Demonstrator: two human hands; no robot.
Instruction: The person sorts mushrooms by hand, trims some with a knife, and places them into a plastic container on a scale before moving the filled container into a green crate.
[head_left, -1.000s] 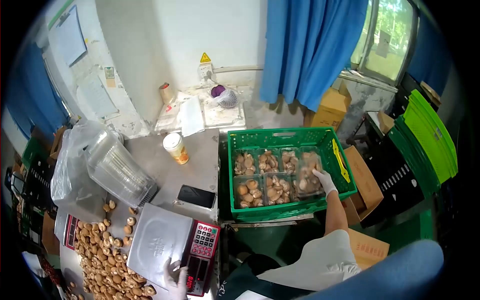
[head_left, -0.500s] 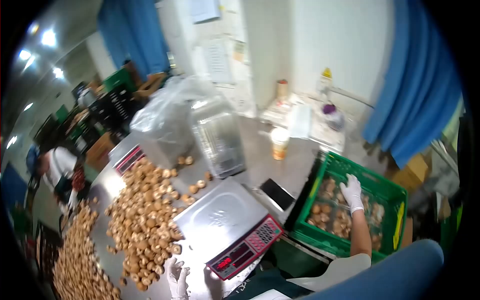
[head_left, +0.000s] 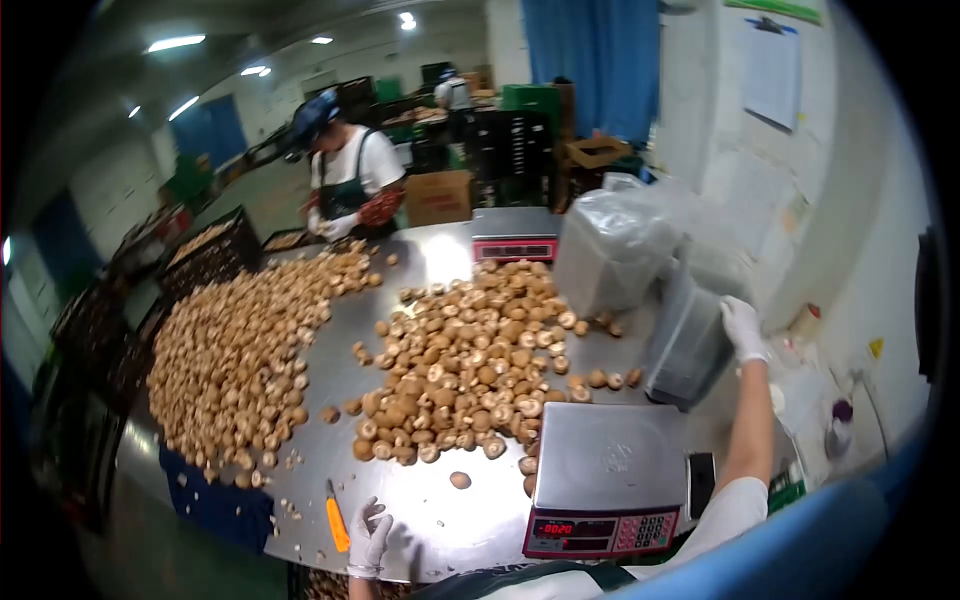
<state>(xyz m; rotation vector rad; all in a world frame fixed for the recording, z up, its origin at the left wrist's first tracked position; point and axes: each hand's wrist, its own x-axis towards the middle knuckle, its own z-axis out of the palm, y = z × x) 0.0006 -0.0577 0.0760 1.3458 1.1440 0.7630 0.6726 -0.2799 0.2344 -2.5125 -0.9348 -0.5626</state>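
Observation:
My right hand (head_left: 743,328), in a white glove, reaches to a stack of clear plastic trays (head_left: 690,335) and grips its right edge; the fingertips are partly hidden. My left hand (head_left: 369,540), also gloved, hovers over the near edge of the metal table, fingers apart and holding nothing. Beside it lies a knife with an orange handle (head_left: 338,524). A digital scale (head_left: 612,450) with a red lit display stands between my hands, its plate bare. Behind the scale and to its left spreads a pile of mushrooms (head_left: 450,370).
A larger mushroom heap (head_left: 235,350) covers the table's left side. A second scale (head_left: 514,235) and a plastic bag (head_left: 612,240) stand at the back. Across the table works another person (head_left: 350,170). A phone (head_left: 700,480) lies right of the near scale.
My view has swung left. My right hand has left the mushroom packs in the green crate and is now at the clear tray stack. My left hand stays low near the table edge.

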